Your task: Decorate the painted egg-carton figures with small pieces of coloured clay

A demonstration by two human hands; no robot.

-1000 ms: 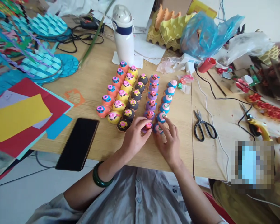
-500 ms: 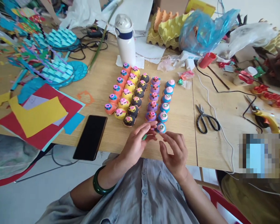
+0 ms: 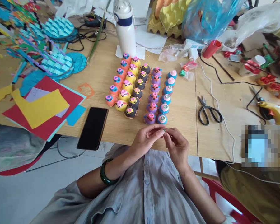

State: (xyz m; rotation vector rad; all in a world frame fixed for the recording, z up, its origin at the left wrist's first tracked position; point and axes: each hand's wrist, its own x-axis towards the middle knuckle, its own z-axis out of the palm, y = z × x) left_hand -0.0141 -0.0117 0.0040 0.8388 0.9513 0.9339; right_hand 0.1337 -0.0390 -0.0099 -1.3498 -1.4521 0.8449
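Left hand against right hand

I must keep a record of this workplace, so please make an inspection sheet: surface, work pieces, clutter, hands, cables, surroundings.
Surface: wooden table, with a seam left of the scissors.
Work pieces: orange row, yellow row, black row, purple row and blue row of decorated domes.
Clutter: scissors, phone, coloured paper, white bottle, blue plastic bag.
Hands: left hand pinches a small green piece, partly hidden; right hand meets it, grip unclear.
Cables: white cable passes right of the scissors, over the table edge; black cable lies farther back.
Surroundings: red seat below the table, right side.
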